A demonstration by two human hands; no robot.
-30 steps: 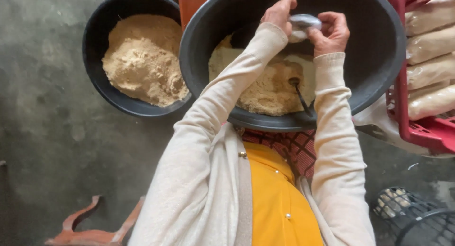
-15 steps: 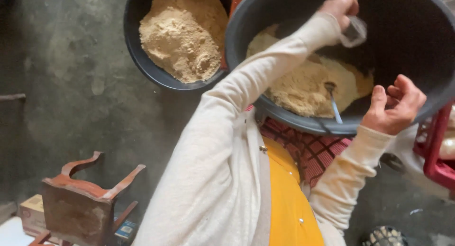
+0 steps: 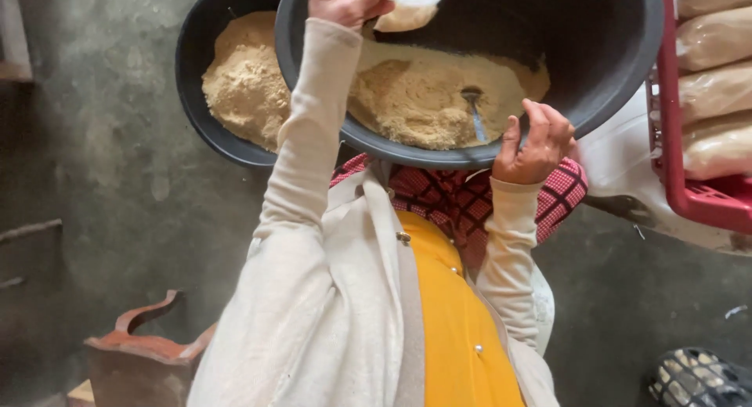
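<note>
My left hand (image 3: 345, 1) is raised over the big black basin (image 3: 619, 70) and grips a small clear bag (image 3: 409, 6) partly filled with tan powder. My right hand (image 3: 536, 144) rests at the near rim of that basin, fingers spread, holding nothing. Inside the basin lies a heap of tan powder (image 3: 423, 97) with a metal spoon (image 3: 474, 109) stuck in it, just beyond my right hand. My cream sleeves and yellow top fill the lower middle of the view.
A second black basin (image 3: 192, 86) of the same tan powder sits to the left, partly under the first. A red crate (image 3: 689, 180) with filled clear bags stands at right. A small wooden stool (image 3: 133, 352) is at lower left on the concrete floor.
My right hand let go of the bag and came down to the basin's near rim. My left hand kept the bag and lifted it higher. The camera view shifted.
</note>
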